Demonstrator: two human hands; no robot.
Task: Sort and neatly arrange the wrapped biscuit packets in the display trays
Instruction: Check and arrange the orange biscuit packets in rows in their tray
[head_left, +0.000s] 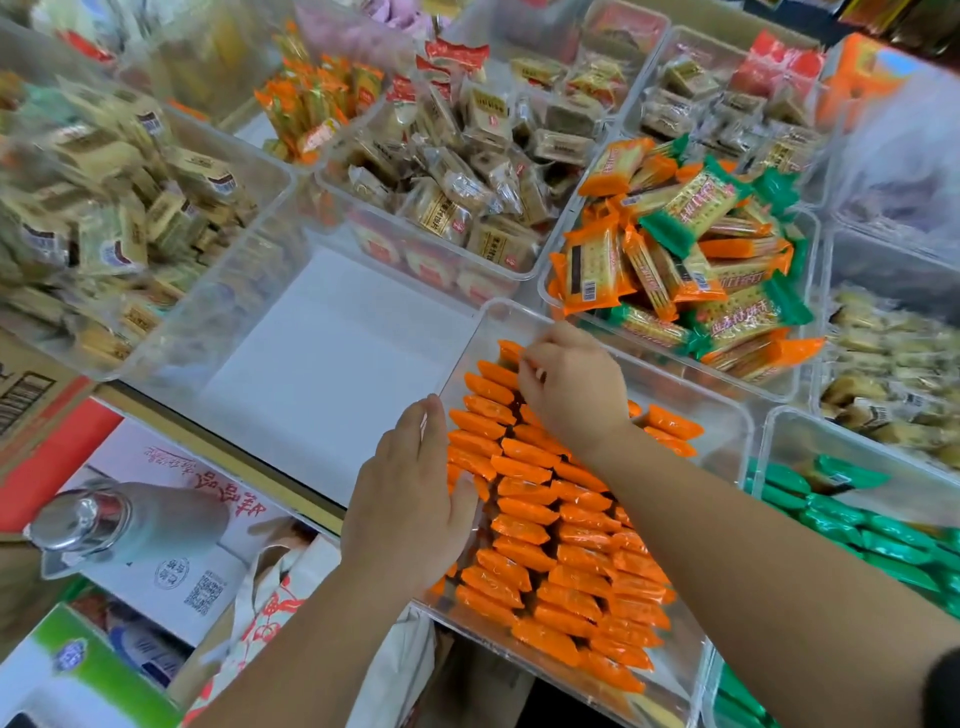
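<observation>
Rows of orange biscuit packets (524, 525) inside a clear tray (727, 410) before me, my right hand (576, 384) pinching the farthest packet, my left hand (410, 499) flat, fingers straight, against the tray's left wall, green packets (831, 514) just right.

- Location type: shop, bulk snack display.
- Clear trays (740, 415) stand edge to edge, each filled with wrapped packets (675, 249).
- Wrappers carry a printed barcode (587, 291).
- Stock cartons (31, 395) sit below the display.
</observation>
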